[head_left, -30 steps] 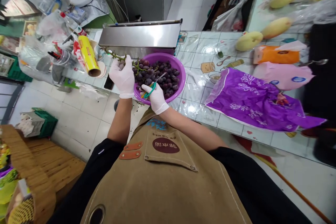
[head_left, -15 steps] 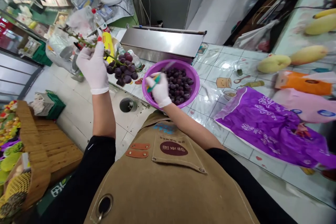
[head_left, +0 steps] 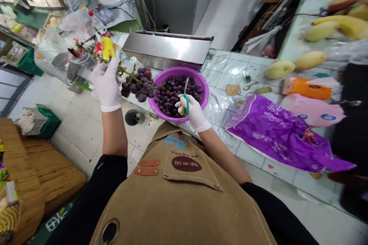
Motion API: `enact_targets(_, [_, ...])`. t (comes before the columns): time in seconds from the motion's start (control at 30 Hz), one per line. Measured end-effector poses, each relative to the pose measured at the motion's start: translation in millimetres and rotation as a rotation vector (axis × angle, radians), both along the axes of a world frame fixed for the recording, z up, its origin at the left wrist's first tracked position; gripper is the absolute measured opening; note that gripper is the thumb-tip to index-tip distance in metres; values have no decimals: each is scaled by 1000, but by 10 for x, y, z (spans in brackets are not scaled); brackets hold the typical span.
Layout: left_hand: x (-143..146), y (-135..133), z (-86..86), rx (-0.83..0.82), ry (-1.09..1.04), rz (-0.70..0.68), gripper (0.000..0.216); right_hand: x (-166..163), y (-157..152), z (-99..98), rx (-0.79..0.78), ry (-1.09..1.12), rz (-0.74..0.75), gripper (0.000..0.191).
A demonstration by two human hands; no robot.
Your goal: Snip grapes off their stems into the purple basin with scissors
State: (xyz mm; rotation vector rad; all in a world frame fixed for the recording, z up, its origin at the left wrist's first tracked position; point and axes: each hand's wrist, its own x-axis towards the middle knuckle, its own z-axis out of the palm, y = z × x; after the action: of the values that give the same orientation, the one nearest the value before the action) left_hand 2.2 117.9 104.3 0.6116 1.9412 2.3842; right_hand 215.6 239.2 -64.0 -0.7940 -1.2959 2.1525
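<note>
My left hand, in a white glove, grips the green stem of a bunch of grapes left of the basin. Dark purple grapes hang at the stem's right end, while its left part is mostly bare. My gloved right hand holds small scissors with green and yellow handles, blades pointing up over the basin. Beneath them stands a purple basin holding many loose dark grapes. The right-hand fingertips are partly hidden by the scissor handles.
A long stainless steel box lies behind the basin. To the right, a purple plastic bag covers the counter near a pink pack and an orange tissue pack. A dark bin stands on the floor at left.
My right hand with the scissors has moved right, away from the bunch, and the blades now point up. The bunch has come nearer the basin. The whole view has shifted slightly.
</note>
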Motion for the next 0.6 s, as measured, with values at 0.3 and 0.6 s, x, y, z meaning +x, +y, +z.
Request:
enact_targets(0.3, [139, 442, -247, 108, -307, -346, 33, 729, -193, 271, 59, 225, 21, 67])
enact_targets(0.6, [159, 647, -380, 174, -514, -399, 51, 993, -430, 417, 203, 363, 425, 66])
